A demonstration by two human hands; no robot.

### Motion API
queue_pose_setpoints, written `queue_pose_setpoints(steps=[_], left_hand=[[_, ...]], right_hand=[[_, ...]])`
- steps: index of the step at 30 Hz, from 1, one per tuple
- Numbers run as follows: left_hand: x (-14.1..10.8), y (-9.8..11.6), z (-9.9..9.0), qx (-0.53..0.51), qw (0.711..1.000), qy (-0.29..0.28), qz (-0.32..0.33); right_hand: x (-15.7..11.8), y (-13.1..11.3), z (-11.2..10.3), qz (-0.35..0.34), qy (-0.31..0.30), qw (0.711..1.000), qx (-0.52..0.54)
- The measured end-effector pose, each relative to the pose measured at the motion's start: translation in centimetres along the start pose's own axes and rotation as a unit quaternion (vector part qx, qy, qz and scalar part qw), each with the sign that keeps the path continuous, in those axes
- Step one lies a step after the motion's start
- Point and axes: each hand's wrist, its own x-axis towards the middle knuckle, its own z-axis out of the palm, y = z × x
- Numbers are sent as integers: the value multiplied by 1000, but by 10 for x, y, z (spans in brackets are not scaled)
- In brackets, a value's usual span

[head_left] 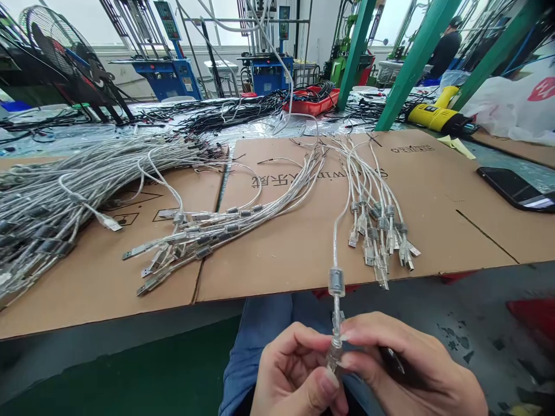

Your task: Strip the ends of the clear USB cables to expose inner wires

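In front of my lap, a clear-jacketed USB cable [336, 283] with a grey ferrite bead hangs down from the cardboard. My left hand [299, 370] pinches its clear plug end from the left. From the right, my right hand [407, 364] pinches the same end between thumb and forefinger. A dark, slim tool with a shiny tip [393, 361] rests inside the right hand; its kind is hidden. On the cardboard, a bundle of similar cables [379, 231] lies just right of the held one. Another bundle [217, 231] lies to the left, plugs toward me.
A large heap of cables [87, 185] covers the left cardboard. A phone [515, 188] lies at the right, near a yellow heat gun [437, 118]. Green posts [407, 69] rise behind, beside a red tray [312, 103] of black cables. A fan [65, 52] stands far left.
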Motion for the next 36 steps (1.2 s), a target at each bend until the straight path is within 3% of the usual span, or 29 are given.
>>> queue_pose_setpoints(steps=[6, 9, 15, 20, 22, 28, 31, 36], left_hand=[[-4, 3, 1, 35, 998, 29, -38], [-6, 5, 0, 37, 997, 33, -62], [-3, 4, -2, 5, 996, 4, -84], [-2, 1, -2, -31, 998, -14, -60], [-2, 1, -1, -33, 998, -8, -58], [-4, 1, -4, -22, 998, -12, -52], [-4, 0, -5, -9, 999, -10, -48], [-4, -1, -4, -1, 999, -11, -47]], right_hand=[[9, -2, -4, 24, 8, 998, 54], [11, 0, -4, 52, -16, 995, 87], [13, -1, -6, 109, -60, 985, 119], [10, -3, -23, 178, -78, 976, 99], [10, -4, -31, 169, -98, 978, 69], [19, -12, -39, 24, -215, 973, -83], [25, -15, -36, 23, -278, 955, -103], [28, -16, -36, 12, -279, 952, -124]])
